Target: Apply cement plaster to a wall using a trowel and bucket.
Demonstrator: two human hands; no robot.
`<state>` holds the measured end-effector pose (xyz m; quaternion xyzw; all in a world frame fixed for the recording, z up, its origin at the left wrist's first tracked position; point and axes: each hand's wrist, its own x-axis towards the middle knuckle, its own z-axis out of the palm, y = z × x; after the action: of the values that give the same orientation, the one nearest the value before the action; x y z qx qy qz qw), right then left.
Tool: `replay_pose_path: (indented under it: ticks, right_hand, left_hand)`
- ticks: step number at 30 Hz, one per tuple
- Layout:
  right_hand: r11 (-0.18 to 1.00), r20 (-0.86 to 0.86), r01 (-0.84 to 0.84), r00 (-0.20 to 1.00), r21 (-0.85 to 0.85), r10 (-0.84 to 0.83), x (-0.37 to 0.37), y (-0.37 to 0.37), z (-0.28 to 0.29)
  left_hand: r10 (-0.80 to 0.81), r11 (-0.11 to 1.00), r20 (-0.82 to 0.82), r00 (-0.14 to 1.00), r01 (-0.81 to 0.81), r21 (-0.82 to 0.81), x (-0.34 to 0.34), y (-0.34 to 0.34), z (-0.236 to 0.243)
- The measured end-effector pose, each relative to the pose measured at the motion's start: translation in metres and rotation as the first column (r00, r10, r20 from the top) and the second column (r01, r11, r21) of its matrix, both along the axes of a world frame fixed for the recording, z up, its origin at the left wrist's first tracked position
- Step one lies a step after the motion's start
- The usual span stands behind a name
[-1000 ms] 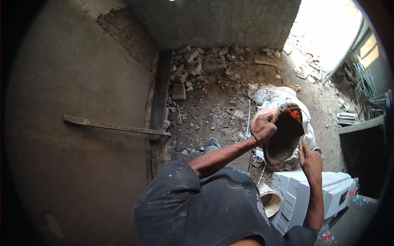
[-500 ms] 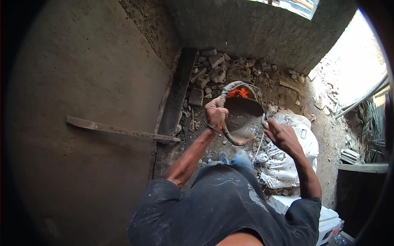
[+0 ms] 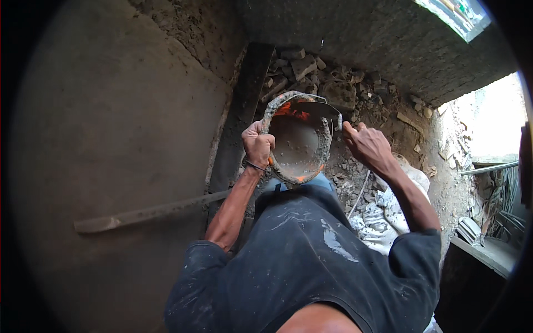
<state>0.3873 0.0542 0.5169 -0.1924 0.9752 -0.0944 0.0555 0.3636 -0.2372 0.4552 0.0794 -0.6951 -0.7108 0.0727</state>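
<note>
My left hand (image 3: 257,145) is closed around the left rim of a bucket (image 3: 326,151). The bucket is orange, its rim caked with grey mortar, and it is tilted so that its mouth faces me. Wet-looking grey residue coats the inside. In my right hand (image 3: 367,145), on the right of the bucket, is a trowel (image 3: 314,109), its handle mostly hidden by my fingers. The dark blade reaches across the upper part of the bucket's mouth. A thin wire bail (image 3: 302,94) arcs over the far rim.
To the left stands a plastered wall (image 3: 127,127), with a long straight board (image 3: 150,215) beside it. Rubble and broken blocks (image 3: 304,66) lie against the far wall. White sacks (image 3: 383,213) are on the ground at right, near a ledge (image 3: 483,255) and coiled wires (image 3: 508,191).
Both hands, the bucket and the trowel have shifted left and slightly away in the picture. The trowel blade now lies higher across the bucket's mouth. The view has also turned.
</note>
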Motion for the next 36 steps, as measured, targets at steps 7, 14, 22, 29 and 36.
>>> replay_pose_path:
  ticks: [7, 14, 22, 29, 36]
  right_hand:
    - [0.867, 0.339, -0.231, 0.852, -0.441, 0.399, -0.141, -0.039, -0.079]
    - [0.662, 0.829, 0.535, 0.498, -0.525, 0.255, -0.171, -0.103, -0.085]
    - [0.336, 0.853, 0.784, 0.471, -0.522, 0.226, -0.194, -0.151, -0.069]
    - [-0.241, 0.849, 0.832, 0.526, -0.5, 0.057, -0.199, -0.152, -0.065]
    - [-0.436, 0.656, 0.491, 0.535, -0.754, -0.533, -0.22, -0.11, -0.076]
  left_hand:
    - [-0.063, 0.996, 0.018, 0.998, 0.062, 0.056, -0.108, -0.006, 0.013]
    - [0.035, 0.999, 0.071, 0.997, -0.032, -0.038, -0.186, -0.052, -0.009]
    - [0.118, 0.988, 0.102, 0.988, -0.128, 0.091, -0.26, -0.102, -0.049]
    - [0.172, 0.979, 0.206, 0.963, -0.191, 0.075, -0.294, -0.143, -0.071]
    - [0.192, 0.981, 0.306, 0.933, -0.186, -0.049, -0.288, -0.213, -0.098]
